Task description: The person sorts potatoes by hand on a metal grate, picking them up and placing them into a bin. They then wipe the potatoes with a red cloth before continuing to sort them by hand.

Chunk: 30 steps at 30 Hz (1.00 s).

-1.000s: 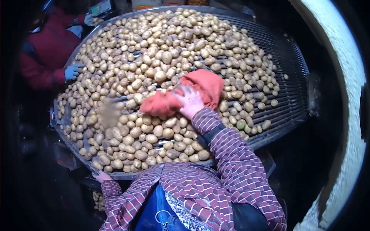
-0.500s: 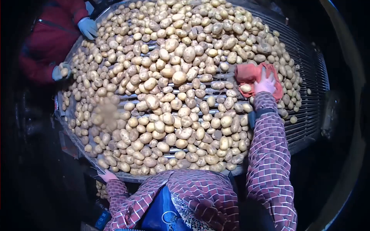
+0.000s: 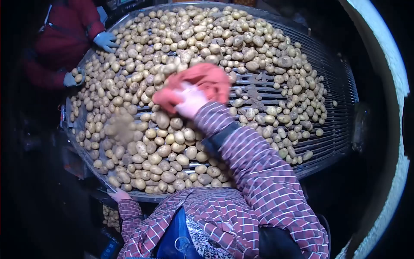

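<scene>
Right hand (image 3: 189,101) clutches red cloth (image 3: 207,80) atop potatoes (image 3: 164,151) heaped on slatted conveyor (image 3: 332,125).

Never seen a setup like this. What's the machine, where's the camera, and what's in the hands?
There is no robot here. A single camera sits on a person's head and looks down at their own arms in checked sleeves. The surface is a slatted metal bed, likely a sorting table, covered with potatoes. The right hand lies on a red cloth on top of the pile. The picture is blurred there, so the grip is unclear. The left hand sits at the bed's near edge. At top left is a co-worker in a red jacket, and one gloved hand seems to hold a potato.
</scene>
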Tool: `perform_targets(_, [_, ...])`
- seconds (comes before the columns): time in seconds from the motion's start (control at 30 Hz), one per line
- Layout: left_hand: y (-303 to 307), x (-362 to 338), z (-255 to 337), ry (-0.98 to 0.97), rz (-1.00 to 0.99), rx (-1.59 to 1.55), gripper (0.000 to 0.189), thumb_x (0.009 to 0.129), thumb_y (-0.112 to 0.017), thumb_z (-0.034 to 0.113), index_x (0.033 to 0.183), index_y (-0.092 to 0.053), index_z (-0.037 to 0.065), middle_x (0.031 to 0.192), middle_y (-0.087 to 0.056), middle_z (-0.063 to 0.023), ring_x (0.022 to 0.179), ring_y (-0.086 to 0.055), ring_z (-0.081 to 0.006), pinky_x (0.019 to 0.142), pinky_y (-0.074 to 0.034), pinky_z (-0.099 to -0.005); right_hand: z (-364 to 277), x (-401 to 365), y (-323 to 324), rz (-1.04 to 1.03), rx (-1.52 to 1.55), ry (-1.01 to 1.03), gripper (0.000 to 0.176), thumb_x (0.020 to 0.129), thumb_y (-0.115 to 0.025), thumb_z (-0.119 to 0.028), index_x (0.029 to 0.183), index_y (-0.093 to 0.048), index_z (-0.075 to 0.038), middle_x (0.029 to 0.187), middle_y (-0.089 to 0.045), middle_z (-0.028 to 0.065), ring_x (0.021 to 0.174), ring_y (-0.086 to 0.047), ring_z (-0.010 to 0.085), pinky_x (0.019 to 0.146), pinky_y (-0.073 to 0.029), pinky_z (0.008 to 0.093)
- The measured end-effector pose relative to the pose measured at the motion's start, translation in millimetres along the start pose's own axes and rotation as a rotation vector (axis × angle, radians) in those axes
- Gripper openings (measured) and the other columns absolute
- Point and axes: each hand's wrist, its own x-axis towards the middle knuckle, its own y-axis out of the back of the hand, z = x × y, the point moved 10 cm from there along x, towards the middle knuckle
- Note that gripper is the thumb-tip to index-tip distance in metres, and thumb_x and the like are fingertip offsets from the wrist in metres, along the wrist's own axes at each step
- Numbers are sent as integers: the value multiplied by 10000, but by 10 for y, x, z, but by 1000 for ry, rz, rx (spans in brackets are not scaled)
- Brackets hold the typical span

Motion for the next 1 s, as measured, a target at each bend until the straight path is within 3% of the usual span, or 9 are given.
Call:
perform_targets(0.17, [49,-58,110,-55,26,-112,553,843,-563,120,1338,-353,-11,1296,-464,-241,1183,-471,-367,994,-376,-435,-475,-271,-166,85,-20,22,592,688,-681,-249,1259,-528,-228,1315,-420,193,1201,-410,383,950,-382,501])
perform_targets(0.27, [80,-191,327,-37,-18,-128,528,834,-555,89,1318,-377,-26,1264,-488,-249,1173,-483,-360,993,-378,-423,282,-902,228,238,-213,-59,431,720,-632,-197,1146,-574,-170,1227,-479,184,1098,-493,359,901,-420,486])
perform_targets(0.5, [-6,31,68,-87,41,-73,513,823,-545,84,1288,-385,-62,1251,-490,-263,1169,-482,-375,995,-378,-419,2831,-2346,1753,-97,-590,-965,476,809,-558,-362,1262,-491,-232,1266,-474,190,1117,-509,389,939,-427,456])
perform_targets(0.63, [25,-13,37,-42,94,34,534,824,-548,102,1300,-369,-61,1247,-478,-272,1163,-471,-397,998,-372,-443,3021,-2206,1523,-214,-643,-1232,504,846,-503,-408,1271,-499,-136,1269,-487,216,1135,-509,396,971,-419,438])
perform_targets(0.73, [26,32,7,-78,96,90,550,817,-554,94,1309,-361,-59,1263,-456,-284,1181,-452,-399,1002,-367,-444,2222,-1303,919,-245,-356,-702,408,817,-536,-317,1118,-564,-43,950,-623,233,955,-603,392,822,-498,451])
perform_targets(0.83, [-14,71,-115,-76,86,27,552,813,-558,90,1308,-364,-58,1276,-442,-288,1194,-438,-401,1011,-356,-441,1244,-474,204,50,-301,-386,351,810,-533,-254,1014,-582,27,1006,-572,273,816,-591,442,742,-496,478])
perform_targets(0.93, [13,39,-17,-60,88,35,547,819,-560,102,1306,-367,-55,1269,-449,-285,1190,-439,-403,1014,-349,-441,497,122,130,106,116,-397,318,773,-578,-276,850,-625,29,826,-608,264,792,-612,379,742,-496,450])
perform_targets(0.97, [12,60,-43,-70,86,42,547,820,-562,106,1306,-367,-54,1266,-452,-282,1187,-442,-402,1014,-350,-440,425,314,-315,50,94,-268,281,731,-569,-250,908,-603,-34,1098,-532,231,931,-561,387,743,-478,497])
perform_targets(1.0, [3,61,-32,-66,83,48,545,823,-562,108,1306,-369,-53,1264,-458,-277,1187,-446,-396,1013,-352,-438,-56,306,-201,156,-6,-126,398,747,-593,-272,1064,-568,-31,1045,-569,251,960,-560,397,835,-456,476])
